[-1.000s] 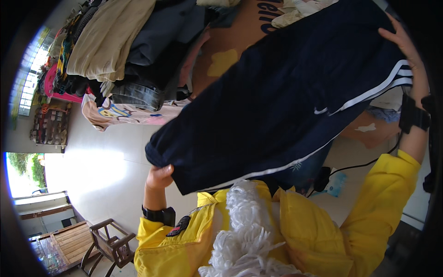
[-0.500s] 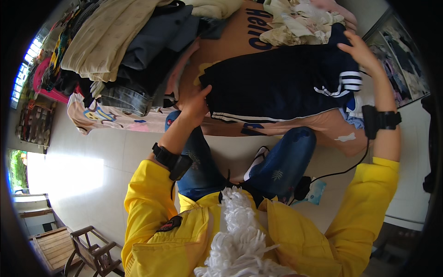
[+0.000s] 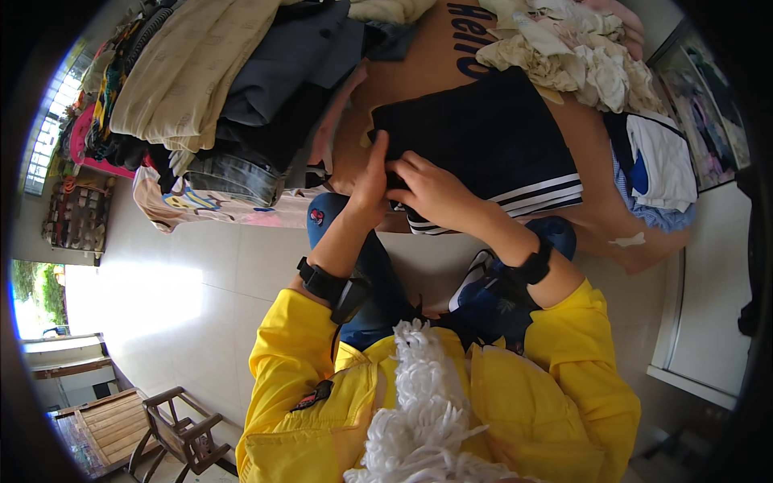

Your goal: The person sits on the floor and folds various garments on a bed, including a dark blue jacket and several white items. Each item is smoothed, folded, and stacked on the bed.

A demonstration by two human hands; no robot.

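Dark navy track pants [image 3: 467, 121] with white stripes lie folded in front of me, the striped side [image 3: 539, 193] toward my knees. At their near left corner, my left hand [image 3: 369, 185] has its thumb up along the edge; its other fingers are largely hidden. My right hand [image 3: 439, 191] has come in close beside it, with bent fingers and thumb at the same edge of the cloth. Both hands look closed on the fabric, though the exact grip is partly covered.
A tall heap of folded clothes, with beige trousers [image 3: 189, 72] and grey trousers [image 3: 290, 68], stands at left. Crumpled cream clothing [image 3: 596, 68] lies far right, above a folded white garment [image 3: 660, 157]. A peach printed sheet [image 3: 592, 137] lies beneath. A wooden chair [image 3: 185, 435] stands lower left.
My right hand has brought the far right end of the pants over to the left, so they lie folded shorter. The white folded garment at right is now uncovered.
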